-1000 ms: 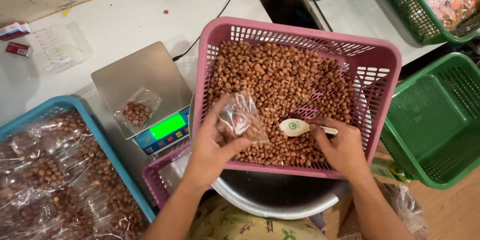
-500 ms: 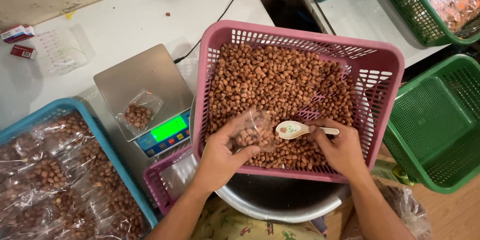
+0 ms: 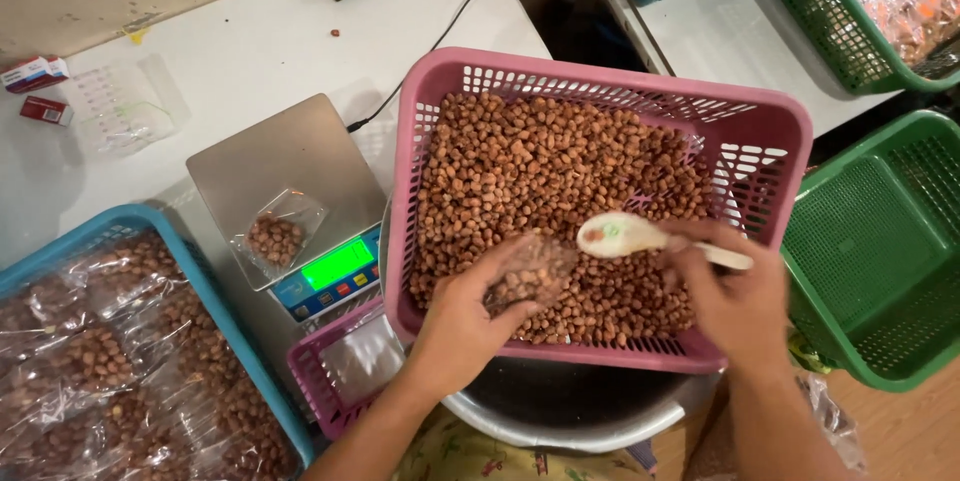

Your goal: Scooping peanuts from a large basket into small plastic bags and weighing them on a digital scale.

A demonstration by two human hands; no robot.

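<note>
Clear bag (image 3: 528, 279) pinched open in our left hand (image 3: 462, 316) above the pink basket (image 3: 600, 71), seemingly so spills drop back, right hand (image 3: 735, 293) gripping the spoon (image 3: 625, 236) alongside.

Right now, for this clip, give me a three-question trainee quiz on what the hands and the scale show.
1. True or false: the right hand holds a white spoon above the pink basket of peanuts.
2. What does the left hand hold?
A. a small clear bag
B. a red box
C. a green basket
3. Fill in: on the scale lies a small clear bag of ____.

Key: 1 true. 2 A, the small clear bag partly filled with peanuts. 3 peanuts, in the bag on the scale.
</note>
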